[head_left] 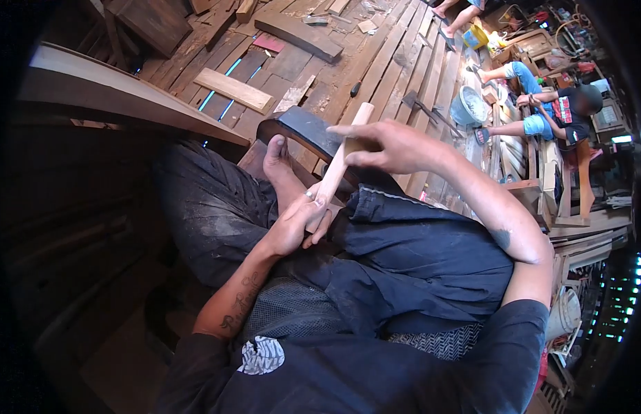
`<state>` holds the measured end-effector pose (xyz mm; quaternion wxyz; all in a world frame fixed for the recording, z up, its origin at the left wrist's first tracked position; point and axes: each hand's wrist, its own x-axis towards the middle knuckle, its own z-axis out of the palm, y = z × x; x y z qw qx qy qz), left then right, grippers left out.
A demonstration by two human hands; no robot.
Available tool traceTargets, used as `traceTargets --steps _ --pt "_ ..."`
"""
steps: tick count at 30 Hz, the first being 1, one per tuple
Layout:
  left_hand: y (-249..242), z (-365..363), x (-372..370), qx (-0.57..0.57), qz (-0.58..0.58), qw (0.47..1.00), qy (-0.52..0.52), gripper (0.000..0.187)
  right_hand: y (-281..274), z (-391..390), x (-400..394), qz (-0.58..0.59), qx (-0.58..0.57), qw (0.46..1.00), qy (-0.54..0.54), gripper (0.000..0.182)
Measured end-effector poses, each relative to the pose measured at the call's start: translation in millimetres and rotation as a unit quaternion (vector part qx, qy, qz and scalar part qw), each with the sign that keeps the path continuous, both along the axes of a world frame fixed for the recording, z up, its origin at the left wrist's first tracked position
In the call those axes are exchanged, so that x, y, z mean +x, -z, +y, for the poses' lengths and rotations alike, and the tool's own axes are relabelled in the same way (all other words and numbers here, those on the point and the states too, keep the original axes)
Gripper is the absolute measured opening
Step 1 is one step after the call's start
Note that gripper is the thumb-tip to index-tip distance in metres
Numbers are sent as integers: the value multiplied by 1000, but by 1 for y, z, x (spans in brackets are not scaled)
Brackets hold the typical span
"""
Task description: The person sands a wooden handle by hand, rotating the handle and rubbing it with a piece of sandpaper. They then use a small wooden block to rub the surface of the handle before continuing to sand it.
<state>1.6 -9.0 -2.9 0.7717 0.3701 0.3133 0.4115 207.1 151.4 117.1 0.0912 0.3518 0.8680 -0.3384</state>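
Note:
A light wooden stick [336, 165] slants from my lap up toward the floorboards. My left hand [296, 222] grips its lower end against my dark trousers. My right hand [386, 145] is closed around the upper part of the stick, fingers pressed on its face. Whether anything small lies under those fingers I cannot tell. My bare foot [279, 160] rests against a dark curved wooden piece [303, 127] just behind the stick.
I sit on a plank floor [375, 62] strewn with boards and offcuts [232, 90]. A long timber beam [120, 96] runs along my left. A person [555, 110] sits at the right near a blue bowl [468, 107] and a hatchet [420, 105].

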Motion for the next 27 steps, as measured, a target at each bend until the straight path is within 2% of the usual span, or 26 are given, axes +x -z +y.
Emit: traceTargets --steps 4,6,8,11,14,15,18,19,22,24,26,27 --pt "2 4 -4 26 -5 999 40 48 12 5 -6 -11 -25 999 -35 66" --pt "4 4 -1 30 5 999 24 47 13 10 -4 38 -21 999 24 67" --pt "5 4 1 34 14 999 14 47 2 8 -3 -2 -2 997 83 64" --pt "6 2 3 38 37 998 17 47 -1 0 -7 2 -15 997 74 58" --pt "7 0 1 40 60 997 9 48 14 -4 -7 26 -34 998 -37 56" --pt "6 -1 2 43 59 997 1 48 12 -5 -10 31 -29 998 -37 53" --pt "4 -1 -1 41 38 998 6 49 18 8 -6 91 14 995 49 49" --pt "3 0 -2 40 27 999 13 50 8 10 -9 15 36 994 107 48" --pt "1 -2 -2 24 40 999 8 50 21 4 -7 83 58 993 68 50" --pt "7 -2 1 23 41 999 0 50 6 -8 -13 19 -17 999 41 51" --pt "11 -3 0 26 26 999 5 50 22 -9 -11 71 -33 996 -35 50" --pt "10 -2 -1 32 9 999 14 50 26 -5 -10 94 -33 994 -33 50"
